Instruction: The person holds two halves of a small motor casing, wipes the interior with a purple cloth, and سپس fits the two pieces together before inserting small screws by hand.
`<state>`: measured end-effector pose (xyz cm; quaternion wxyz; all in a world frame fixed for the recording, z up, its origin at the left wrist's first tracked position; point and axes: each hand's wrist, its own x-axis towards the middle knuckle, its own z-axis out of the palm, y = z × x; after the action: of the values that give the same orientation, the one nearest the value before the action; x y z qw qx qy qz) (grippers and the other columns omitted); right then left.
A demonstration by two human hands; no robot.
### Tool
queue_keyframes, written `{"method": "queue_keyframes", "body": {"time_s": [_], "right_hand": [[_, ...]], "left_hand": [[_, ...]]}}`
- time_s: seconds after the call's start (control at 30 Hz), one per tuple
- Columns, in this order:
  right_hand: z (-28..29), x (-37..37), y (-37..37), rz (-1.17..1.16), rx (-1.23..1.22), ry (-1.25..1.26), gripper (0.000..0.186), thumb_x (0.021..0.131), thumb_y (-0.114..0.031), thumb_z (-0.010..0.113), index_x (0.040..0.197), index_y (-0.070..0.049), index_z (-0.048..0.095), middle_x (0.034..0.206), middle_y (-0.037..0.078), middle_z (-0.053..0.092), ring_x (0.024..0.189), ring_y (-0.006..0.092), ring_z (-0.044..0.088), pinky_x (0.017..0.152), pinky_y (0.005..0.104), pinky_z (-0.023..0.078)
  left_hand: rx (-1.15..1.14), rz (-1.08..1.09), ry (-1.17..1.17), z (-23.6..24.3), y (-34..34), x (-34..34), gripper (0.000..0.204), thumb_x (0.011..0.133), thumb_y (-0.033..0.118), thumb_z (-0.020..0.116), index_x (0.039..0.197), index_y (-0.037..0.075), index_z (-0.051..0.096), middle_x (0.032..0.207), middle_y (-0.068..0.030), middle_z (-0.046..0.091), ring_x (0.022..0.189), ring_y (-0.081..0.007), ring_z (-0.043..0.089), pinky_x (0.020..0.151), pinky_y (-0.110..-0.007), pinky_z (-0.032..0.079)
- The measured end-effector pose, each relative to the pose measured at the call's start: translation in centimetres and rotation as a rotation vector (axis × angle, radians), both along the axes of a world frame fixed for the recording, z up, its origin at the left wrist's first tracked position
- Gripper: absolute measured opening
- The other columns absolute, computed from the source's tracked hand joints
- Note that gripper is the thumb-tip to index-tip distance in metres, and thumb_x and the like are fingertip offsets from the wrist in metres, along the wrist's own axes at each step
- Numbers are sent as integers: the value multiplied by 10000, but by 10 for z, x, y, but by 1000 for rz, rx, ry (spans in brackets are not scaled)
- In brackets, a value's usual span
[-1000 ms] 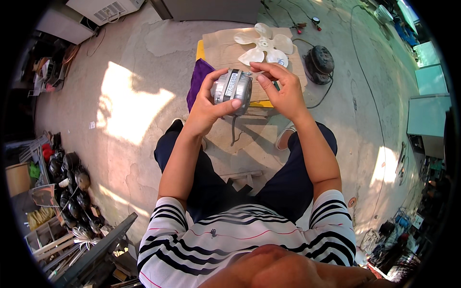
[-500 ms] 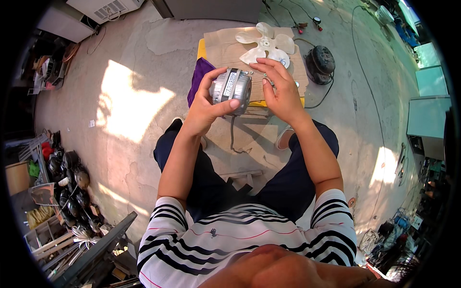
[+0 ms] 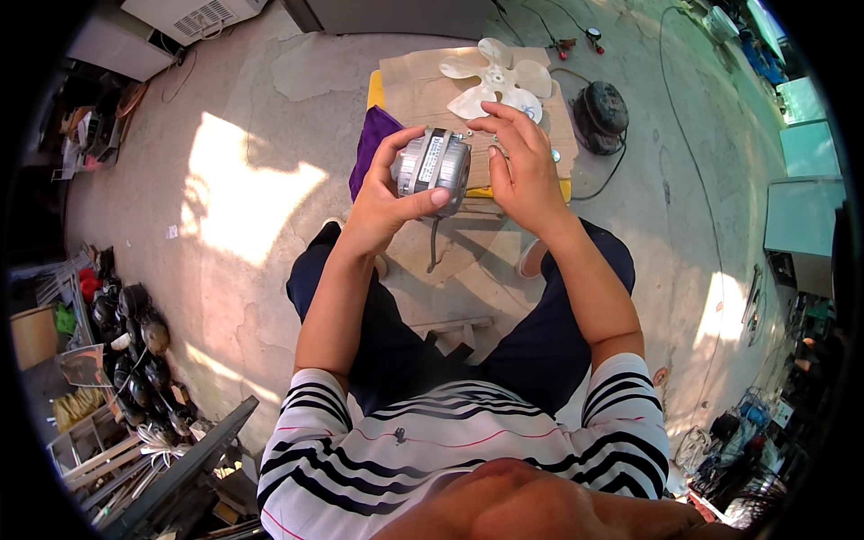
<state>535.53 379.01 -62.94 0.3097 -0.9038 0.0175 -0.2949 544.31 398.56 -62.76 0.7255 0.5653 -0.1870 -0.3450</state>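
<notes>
My left hand [image 3: 382, 202] is wrapped round a small silver electric motor [image 3: 435, 171] with a label band, held above the near left part of a low table. A dark cable hangs from the motor's underside. Just right of the motor, my right hand [image 3: 526, 175] is raised with thumb and fingers apart, and nothing shows between them. Its fingertips are close to the motor's right end, where a small screw or stud [image 3: 463, 136] sticks out. Beyond the hands, a white five-bladed fan blade [image 3: 497, 81] lies on a cardboard sheet [image 3: 414, 90]. Small metal parts on the cardboard are partly hidden by my right hand.
Purple cloth [image 3: 373, 144] hangs at the table's left side, and a yellow edge [image 3: 374, 90] shows beneath the cardboard. A black compressor [image 3: 601, 117] stands on the floor to the right. Gauges [image 3: 594, 36] with hoses lie farther back. Scrap parts [image 3: 135, 346] are heaped at the left.
The motor's cable has swung left and looks shorter. My right hand has shifted slightly up and left, its fingers a little higher. My left hand keeps its hold on the motor.
</notes>
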Motion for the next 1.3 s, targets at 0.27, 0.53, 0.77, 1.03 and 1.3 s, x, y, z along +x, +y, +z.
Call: {"method": "queue_keyframes", "body": {"time_s": [0.27,0.53,0.77,1.03,1.3], "right_hand": [[3,0,0,35,-43,-28,486,762,64,523,1189,-135,642,1260,91,599,1154,316,567,1058,481,374],[6,-1,0,49,-36,-12,487,766,71,527,1190,-137,646,1231,53,626,1179,297,569,1067,519,361],[4,0,-2,59,-98,-29,485,761,71,524,1176,-139,661,1242,46,620,1194,305,558,1079,523,351],[3,2,1,23,-68,-43,508,756,68,524,1190,-157,658,1287,69,586,1201,308,548,1085,503,349],[6,2,3,49,-8,-55,520,744,67,533,1190,-169,661,1274,73,593,1201,323,545,1072,506,355]], "left_hand": [[11,12,-1,-1,-1,-1,872,684,199,881,1422,103,425,1258,-108,545,1134,-207,576,943,-340,503],[17,7,-5,-1,-1,0,877,677,204,883,1419,98,426,1258,-113,541,1132,-214,576,940,-341,504],[24,19,-2,0,-1,-1,879,676,214,883,1418,91,428,1269,-121,538,1141,-226,574,947,-343,504],[19,17,-14,-1,-1,0,885,674,225,886,1419,91,427,1269,-119,539,1148,-225,568,944,-343,504],[19,19,0,1,-1,0,889,681,231,888,1423,88,421,1269,-120,543,1148,-229,572,940,-346,508]]}}
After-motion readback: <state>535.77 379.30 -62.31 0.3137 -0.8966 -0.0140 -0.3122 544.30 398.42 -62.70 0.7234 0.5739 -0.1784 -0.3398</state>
